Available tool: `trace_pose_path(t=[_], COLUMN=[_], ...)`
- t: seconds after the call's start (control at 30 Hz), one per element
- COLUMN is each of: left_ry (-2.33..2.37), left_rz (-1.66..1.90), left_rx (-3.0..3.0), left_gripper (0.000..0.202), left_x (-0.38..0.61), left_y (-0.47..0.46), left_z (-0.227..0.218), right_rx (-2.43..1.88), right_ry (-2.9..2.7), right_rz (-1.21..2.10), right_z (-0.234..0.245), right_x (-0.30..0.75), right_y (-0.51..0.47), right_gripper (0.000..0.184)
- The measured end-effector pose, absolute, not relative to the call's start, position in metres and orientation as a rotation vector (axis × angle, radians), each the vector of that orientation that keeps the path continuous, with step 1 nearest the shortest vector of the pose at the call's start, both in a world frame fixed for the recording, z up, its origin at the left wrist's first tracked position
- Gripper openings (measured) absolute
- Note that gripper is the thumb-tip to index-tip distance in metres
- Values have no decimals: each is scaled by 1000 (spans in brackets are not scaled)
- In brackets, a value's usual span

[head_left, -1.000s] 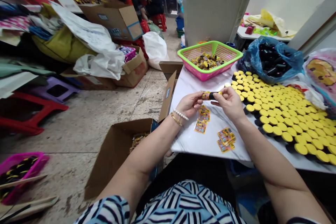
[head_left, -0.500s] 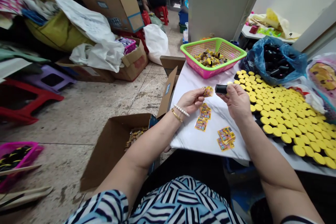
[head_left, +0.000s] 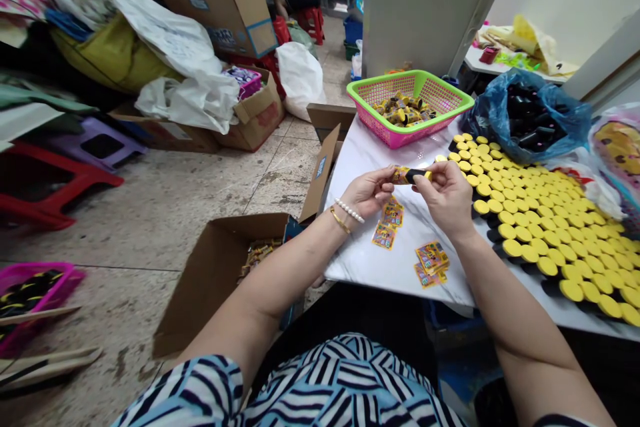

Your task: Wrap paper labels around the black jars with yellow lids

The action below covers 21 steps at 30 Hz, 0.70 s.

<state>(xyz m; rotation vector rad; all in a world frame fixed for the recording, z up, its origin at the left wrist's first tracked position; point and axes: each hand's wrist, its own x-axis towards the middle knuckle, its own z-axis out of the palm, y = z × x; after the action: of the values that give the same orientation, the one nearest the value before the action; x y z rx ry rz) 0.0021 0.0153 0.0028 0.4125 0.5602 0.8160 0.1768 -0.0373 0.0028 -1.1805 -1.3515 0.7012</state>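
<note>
Black tube pinched between both hands

Black tube sat in the air above a white marble-look table top, with a yellow printed label covering its left end and the black body bare toward the right. The grip was narrow: the left hand closed its fingertips on the labelled end, and the right hand pinched the black end between thumb and fingers. Exactly how far the label wrapped around could not be told, as the fingers hid part of it.

The tube looked light, stiff and small. Its smooth black surface would probably slip under a loose hold, so a fingertip pinch on the bare body seemed the surest place to take it. The label looked thin and likely to crease.

Loose printed labels lay on the table just below the left hand, with a second pile of labels nearer the table edge. Rows of round yellow lids covered the table to the right. Beyond the hands stood a pink-and-green plastic basket of labelled tubes and a blue plastic bag of black cylinders. An open cardboard box stood on the floor to the left.
</note>
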Motion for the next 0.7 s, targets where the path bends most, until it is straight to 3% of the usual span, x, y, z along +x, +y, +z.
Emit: trace_pose_path(t=[0.1,0.27,0.37,0.47,0.6,0.7], left_ry=[610,789,731,564,528,582], left_rz=[911,1202,1304,1175,1029,1045], left_rx=[604,850,899,946,1043,1121], left_gripper=[10,21,45,63,41,37], left_x=[2,-4,-7,-6,-6,-5], left_y=[13,15,14,8,6,10], left_z=[-1,-5,0,8,11,5], right_rx=[-1171,-1142,-1080,-1034,-1015,-1035], right_ry=[-1391,-1363,-1346,-1357,-1425,-1515], right_rz=[633,645,712,780,827,841], right_z=[3,9,16,18,11,7], right_x=[175,187,195,194,185,186], right_y=[-38,-34,-32,-32,-30,-29], right_gripper=[35,37,40,41,41,42])
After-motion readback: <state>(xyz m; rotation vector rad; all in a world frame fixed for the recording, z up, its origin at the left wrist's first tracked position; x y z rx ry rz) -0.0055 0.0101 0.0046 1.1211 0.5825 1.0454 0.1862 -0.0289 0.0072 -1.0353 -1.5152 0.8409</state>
